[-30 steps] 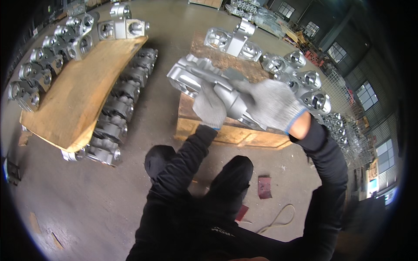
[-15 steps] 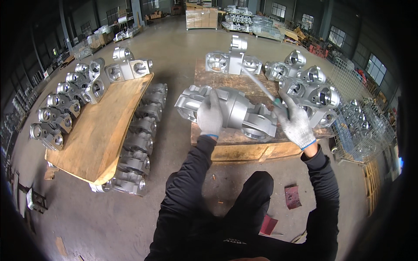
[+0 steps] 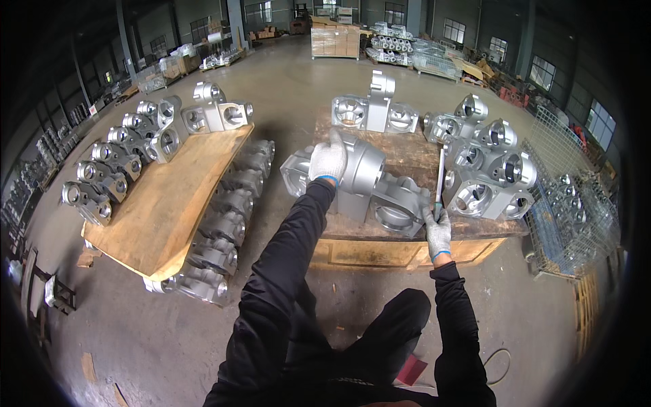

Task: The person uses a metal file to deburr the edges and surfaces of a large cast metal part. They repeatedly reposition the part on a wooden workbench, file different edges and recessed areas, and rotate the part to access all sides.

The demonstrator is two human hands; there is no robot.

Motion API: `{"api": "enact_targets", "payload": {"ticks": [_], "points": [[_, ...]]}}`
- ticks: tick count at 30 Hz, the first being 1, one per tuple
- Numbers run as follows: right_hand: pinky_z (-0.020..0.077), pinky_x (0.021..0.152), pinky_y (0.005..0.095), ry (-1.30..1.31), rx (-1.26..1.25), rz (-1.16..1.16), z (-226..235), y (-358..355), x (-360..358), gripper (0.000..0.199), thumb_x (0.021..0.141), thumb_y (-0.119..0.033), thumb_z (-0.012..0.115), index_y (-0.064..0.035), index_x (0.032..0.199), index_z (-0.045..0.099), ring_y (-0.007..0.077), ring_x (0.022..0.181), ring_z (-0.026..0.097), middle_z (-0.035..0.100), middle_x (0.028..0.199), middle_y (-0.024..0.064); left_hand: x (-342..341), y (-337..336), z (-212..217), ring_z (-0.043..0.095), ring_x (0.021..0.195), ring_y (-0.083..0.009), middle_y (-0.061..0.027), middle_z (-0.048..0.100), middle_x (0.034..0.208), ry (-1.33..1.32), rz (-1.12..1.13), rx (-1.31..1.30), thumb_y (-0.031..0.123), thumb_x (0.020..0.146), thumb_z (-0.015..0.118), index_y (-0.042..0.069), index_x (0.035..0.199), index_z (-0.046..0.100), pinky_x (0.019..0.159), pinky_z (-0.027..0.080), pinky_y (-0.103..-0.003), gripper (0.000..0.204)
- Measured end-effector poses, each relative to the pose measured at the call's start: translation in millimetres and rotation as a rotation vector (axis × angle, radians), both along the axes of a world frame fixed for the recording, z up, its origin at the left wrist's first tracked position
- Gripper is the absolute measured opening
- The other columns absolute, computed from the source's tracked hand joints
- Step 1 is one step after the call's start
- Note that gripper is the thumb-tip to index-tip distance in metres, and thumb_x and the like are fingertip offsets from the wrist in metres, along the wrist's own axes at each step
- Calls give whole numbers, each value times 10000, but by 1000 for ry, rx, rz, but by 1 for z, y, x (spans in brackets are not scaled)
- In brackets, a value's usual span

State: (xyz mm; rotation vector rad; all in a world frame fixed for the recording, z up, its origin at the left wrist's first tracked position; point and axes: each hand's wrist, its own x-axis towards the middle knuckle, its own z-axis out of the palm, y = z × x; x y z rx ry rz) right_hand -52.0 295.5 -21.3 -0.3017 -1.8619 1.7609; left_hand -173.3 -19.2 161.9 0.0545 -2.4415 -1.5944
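A large silver metal casting [image 3: 362,167] with rounded housings stands on the wooden-topped bench, close in front of me. My left hand [image 3: 329,158], in a white knit glove with a blue cuff, grips the casting's upper left part, its fingertips curled over the far side. To the right of that casting, my right hand [image 3: 438,231], gloved alike, is closed on the green handle of a file [image 3: 441,178]. The file's long grey blade points away from me, apart from the casting in my left hand. Part of the handle is hidden in my fingers.
Several similar castings [image 3: 468,159] crowd the bench's right side, and another casting [image 3: 375,108] stands at its far edge. On the left, a plywood-topped stack [image 3: 169,203] carries more castings. A wire mesh cage [image 3: 569,224] stands right of the bench. A red scrap [image 3: 411,370] lies on the floor.
The casting under my left hand has been turned and tilted. My right hand has come down and nearer to me, swinging the file from slanting across the bench to pointing straight away.
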Motion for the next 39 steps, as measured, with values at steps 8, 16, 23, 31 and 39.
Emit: {"api": "enact_targets", "payload": {"ticks": [8, 16, 23, 31, 39], "points": [[523, 874, 333, -25, -21, -121, 16, -19, -18, 397, 988, -216, 758, 12, 1274, 602, 161, 956, 638, 710, 1079, 80, -24, 25, 20, 631, 1231, -475, -334, 691, 1193, -11, 93, -75, 636, 1025, 341, -66, 1130, 749, 1080, 466, -504, 819], [539, 848, 344, -17, 12, -193, 7, -19, -23, 442, 991, -254, 746, 28, 1293, 588, 167, 930, 647, 708, 1037, 87, -29, 28, 28, 652, 1214, -456, -330, 698, 1187, -6, 82, -152, 661, 988, 420, -45, 1104, 767, 1067, 483, -490, 796], [547, 837, 408, -22, 132, -290, 0, -67, 1, 444, 988, -358, 750, 12, 1188, 606, 273, 900, 703, 735, 1013, 163, -57, 6, 18, 605, 1258, -478, -387, 665, 1181, 87, 68, -221, 606, 1038, 348, -116, 1136, 715, 1099, 451, -490, 817], [563, 786, 393, -14, 126, -20, -18, -71, 39, 421, 1048, -375, 663, 19, 1194, 648, 261, 917, 726, 749, 1013, 124, -107, -13, 36, 588, 1276, -498, -379, 635, 1248, 110, -188, -642, 537, 977, 445, -47, 1202, 725, 1102, 454, -500, 686], [472, 486, 272, -211, -248, -15, -24, -59, 94, 470, 1092, -398, 584, -114, 1466, 568, 107, 522, 548, 569, 697, 1, -96, -20, 8, 658, 1083, -509, -362, 684, 1090, 372, -21, -554, 341, 987, 469, -36, 988, 733, 964, 499, -549, 460]]}}
